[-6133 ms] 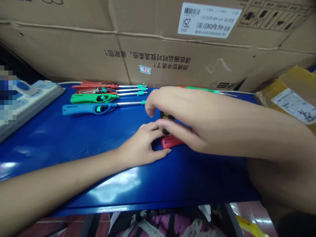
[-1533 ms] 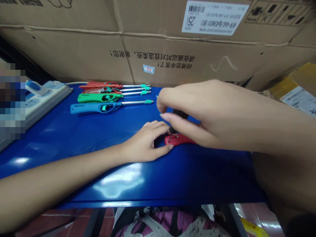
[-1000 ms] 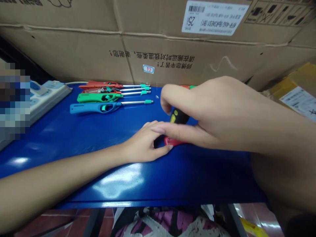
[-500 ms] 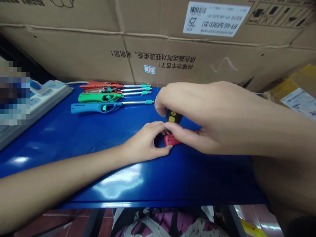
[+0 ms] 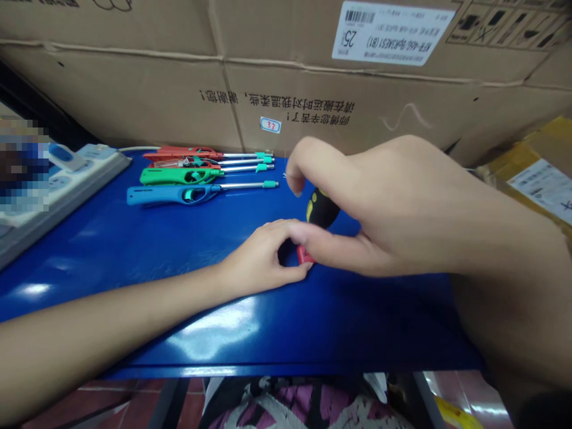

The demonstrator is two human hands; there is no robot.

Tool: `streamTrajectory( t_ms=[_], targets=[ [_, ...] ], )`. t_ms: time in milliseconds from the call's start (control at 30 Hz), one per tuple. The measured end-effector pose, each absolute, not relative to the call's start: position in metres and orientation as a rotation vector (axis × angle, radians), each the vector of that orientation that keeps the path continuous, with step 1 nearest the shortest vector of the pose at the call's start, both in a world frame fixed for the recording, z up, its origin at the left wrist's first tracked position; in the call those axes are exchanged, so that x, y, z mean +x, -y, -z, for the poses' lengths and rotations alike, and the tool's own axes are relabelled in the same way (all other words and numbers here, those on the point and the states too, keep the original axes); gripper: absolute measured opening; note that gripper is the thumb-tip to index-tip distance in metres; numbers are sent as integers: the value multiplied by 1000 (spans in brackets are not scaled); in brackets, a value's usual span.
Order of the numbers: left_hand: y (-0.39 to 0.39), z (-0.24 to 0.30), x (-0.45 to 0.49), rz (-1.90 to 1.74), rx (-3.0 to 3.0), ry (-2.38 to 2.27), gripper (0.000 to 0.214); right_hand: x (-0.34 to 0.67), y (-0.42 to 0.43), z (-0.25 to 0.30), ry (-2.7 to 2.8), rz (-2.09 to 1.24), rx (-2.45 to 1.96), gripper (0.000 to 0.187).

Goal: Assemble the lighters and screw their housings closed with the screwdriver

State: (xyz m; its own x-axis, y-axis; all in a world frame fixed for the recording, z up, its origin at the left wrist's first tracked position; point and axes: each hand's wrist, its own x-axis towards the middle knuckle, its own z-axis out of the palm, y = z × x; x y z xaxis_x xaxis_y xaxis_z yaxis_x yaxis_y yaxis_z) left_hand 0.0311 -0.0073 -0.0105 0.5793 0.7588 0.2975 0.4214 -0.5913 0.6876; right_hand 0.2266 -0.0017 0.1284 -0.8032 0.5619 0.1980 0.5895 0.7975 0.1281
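My left hand (image 5: 263, 256) rests on the blue table, its thumb and fingers closed on the end of a red lighter (image 5: 304, 255). Most of that lighter is hidden under my right hand. Above it, my right hand (image 5: 379, 208) curls around a black-and-yellow screwdriver (image 5: 322, 208). Only part of the thick handle shows, tilted; its tip is out of sight. The right thumb reaches across to the left fingertips. Left of the hands lie a blue long-necked lighter (image 5: 170, 195), a green one (image 5: 179, 176) and red ones (image 5: 183, 155) behind, with metal necks pointing right.
A large cardboard box (image 5: 156, 89) forms a wall along the back of the blue table (image 5: 187, 238). At the left edge stands a white power strip (image 5: 89, 173) with a cable. A smaller taped box (image 5: 536, 155) sits at the right.
My right hand has turned slightly, its index finger lifting away from the thumb. The screwdriver handle has shifted a little right and tilts differently. My left hand has stayed in place.
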Motion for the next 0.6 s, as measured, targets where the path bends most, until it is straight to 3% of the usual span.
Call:
streamTrajectory(
  t_ms=[200,400,600],
  targets=[
    [7,11,31,-831,2241,-921,18,226,-1,-130,2807,212,-1025,41],
    [7,9,30,-842,2317,-915,13,227,-2,-128,2793,341,-1032,47],
    [8,11,29,-868,2317,-908,12,227,-5,-123,2766,198,-923,31]
  ],
)
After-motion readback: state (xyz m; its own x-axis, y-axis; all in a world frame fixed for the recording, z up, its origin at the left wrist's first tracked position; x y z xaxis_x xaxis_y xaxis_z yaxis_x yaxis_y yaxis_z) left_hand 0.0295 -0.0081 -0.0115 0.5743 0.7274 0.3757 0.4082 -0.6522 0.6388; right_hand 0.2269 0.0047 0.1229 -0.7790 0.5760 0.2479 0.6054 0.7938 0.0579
